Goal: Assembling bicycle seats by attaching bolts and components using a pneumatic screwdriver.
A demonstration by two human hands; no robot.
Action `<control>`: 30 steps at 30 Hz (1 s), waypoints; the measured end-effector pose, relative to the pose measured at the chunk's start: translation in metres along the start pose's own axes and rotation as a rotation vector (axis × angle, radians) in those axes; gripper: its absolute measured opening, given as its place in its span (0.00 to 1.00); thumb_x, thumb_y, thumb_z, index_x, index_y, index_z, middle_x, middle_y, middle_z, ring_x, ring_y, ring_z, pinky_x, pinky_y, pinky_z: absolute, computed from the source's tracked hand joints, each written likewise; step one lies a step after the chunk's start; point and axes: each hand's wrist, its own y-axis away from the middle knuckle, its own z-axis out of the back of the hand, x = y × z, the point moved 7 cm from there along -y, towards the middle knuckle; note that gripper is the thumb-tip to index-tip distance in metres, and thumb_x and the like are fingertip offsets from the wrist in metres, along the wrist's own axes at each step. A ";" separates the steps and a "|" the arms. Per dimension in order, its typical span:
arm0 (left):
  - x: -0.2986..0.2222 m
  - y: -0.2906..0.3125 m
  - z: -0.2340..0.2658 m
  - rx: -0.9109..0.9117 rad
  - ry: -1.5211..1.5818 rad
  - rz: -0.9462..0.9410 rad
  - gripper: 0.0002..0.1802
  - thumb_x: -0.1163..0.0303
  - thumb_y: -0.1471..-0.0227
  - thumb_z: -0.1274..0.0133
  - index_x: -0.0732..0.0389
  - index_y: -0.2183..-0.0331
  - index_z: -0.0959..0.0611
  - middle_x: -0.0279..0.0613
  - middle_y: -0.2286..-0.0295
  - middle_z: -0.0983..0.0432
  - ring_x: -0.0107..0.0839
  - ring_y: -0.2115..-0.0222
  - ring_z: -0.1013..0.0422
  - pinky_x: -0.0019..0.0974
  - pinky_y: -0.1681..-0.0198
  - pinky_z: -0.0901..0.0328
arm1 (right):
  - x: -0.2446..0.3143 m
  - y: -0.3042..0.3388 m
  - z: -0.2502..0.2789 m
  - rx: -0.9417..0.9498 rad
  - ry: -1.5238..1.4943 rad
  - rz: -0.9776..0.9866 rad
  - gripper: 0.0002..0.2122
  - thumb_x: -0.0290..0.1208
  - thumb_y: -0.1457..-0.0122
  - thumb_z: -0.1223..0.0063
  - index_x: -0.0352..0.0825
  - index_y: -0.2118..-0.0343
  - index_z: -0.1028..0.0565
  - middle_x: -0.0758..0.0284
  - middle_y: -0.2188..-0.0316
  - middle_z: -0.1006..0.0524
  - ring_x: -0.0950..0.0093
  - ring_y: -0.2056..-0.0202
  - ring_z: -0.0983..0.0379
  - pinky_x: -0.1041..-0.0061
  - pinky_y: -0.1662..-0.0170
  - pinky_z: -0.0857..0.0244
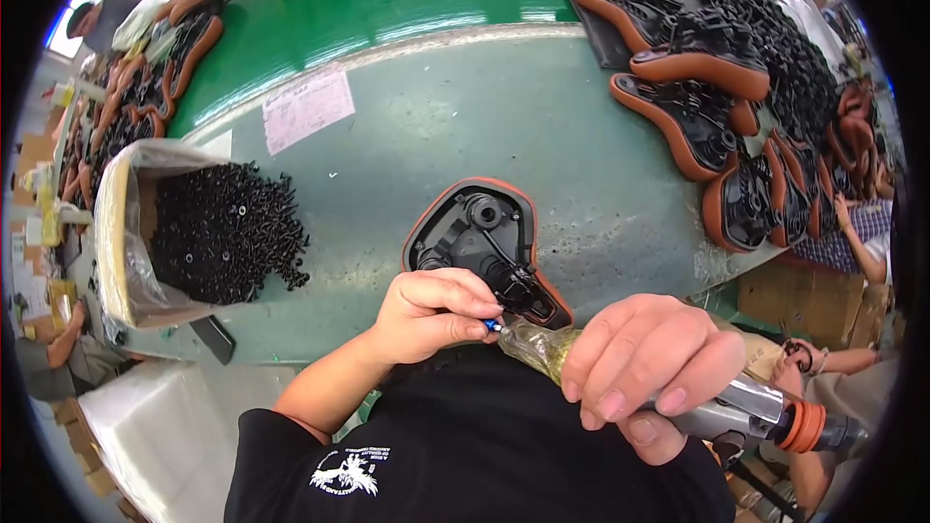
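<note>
Left hand (pixel 436 315) is pinching a blue piece (pixel 492 326), right hand (pixel 654 368) gripping a tool (pixel 738 409); from its near edge, bench (pixel 378 184) is stretching far

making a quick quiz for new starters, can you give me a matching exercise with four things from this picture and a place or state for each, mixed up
1. Left hand
2. Right hand
3. Paper sheet
4. Small black parts

A. Spilling from a plastic-lined box
B. Wrapped around a silver power tool
C. Pinching a small blue piece
D. Lying flat on the green table

Pairs: 1-C, 2-B, 3-D, 4-A
</note>
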 end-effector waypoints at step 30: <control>0.018 -0.090 0.089 0.250 -0.931 -0.160 0.29 0.73 0.64 0.26 0.63 0.57 0.18 0.51 0.44 0.22 0.51 0.43 0.24 0.49 0.41 0.27 | -0.080 -0.019 0.023 0.006 0.547 -0.160 0.16 0.11 0.44 0.45 0.34 0.54 0.31 0.56 0.62 0.22 0.72 0.71 0.22 0.67 0.63 0.22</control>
